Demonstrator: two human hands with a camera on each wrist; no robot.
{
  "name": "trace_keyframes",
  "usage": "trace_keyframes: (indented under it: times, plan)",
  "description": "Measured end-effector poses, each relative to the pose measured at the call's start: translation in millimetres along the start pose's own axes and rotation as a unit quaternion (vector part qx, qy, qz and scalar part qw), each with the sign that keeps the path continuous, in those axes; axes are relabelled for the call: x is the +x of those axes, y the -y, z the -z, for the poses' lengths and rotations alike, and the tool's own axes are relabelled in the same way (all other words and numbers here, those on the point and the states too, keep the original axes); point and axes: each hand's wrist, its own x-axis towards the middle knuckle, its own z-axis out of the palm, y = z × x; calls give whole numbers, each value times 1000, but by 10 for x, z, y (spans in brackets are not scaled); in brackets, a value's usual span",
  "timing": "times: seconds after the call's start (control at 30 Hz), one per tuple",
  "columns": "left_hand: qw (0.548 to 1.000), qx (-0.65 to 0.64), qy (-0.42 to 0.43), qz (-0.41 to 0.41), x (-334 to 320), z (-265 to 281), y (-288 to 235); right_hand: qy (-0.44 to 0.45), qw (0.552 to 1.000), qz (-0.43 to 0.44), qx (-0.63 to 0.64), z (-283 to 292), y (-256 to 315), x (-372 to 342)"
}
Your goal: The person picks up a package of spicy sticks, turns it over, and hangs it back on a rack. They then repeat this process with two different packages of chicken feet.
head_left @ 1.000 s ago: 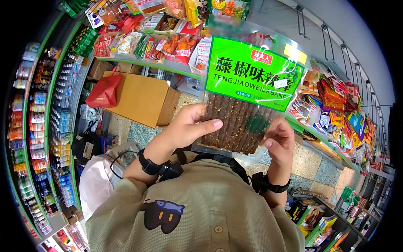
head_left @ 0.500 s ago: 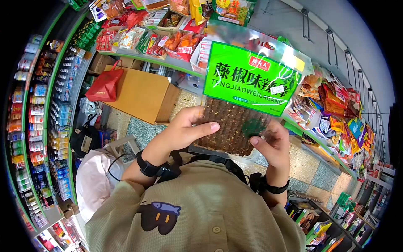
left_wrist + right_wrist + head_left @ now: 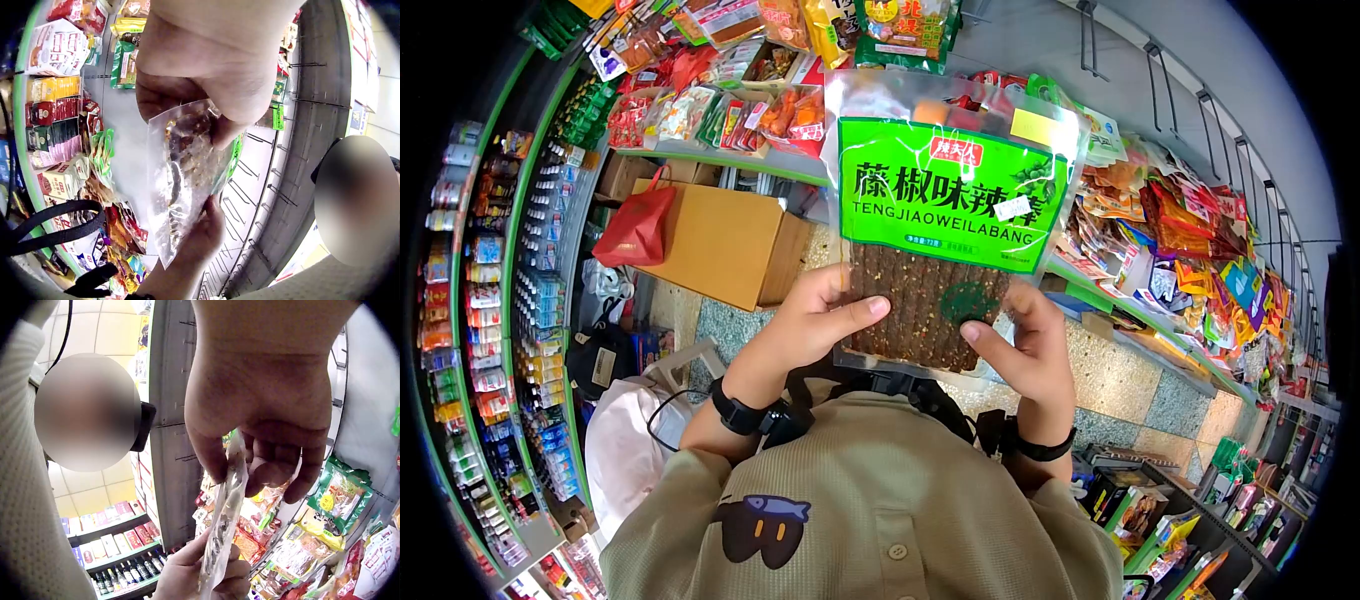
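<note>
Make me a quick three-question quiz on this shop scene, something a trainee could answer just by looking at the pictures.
1. True or false: the left hand and the right hand both hold the snack pack.

2. Multiple choice: what colour is the large label on the pack's front?
A) Blue
B) Green
C) Purple

3. Short answer: in the head view, what red thing is at the left end of the cardboard box?

Key:
1. True
2. B
3. A bag
</note>
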Motion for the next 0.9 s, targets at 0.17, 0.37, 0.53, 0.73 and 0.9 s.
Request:
trace_keyframes:
  times: [0.17, 0.37, 0.53, 0.73, 0.9]
  plan:
    - [1000, 14, 3, 10, 47, -34, -14, -9, 1000, -22, -3, 54, 6, -3]
    - [998, 48, 3, 33, 96, 20, 100, -9, 999, -29, -14, 108, -117, 13]
    - [1000, 21, -5, 16, 132, -43, 35, -18, 999, -33, -1, 101, -117, 49]
    - [999, 28, -1, 43, 190, 15, 70, -31, 999, -28, 6, 90, -171, 62]
    - [999, 22, 0, 47, 255, 25, 147, -18, 998, -57, 0, 149, -235, 30]
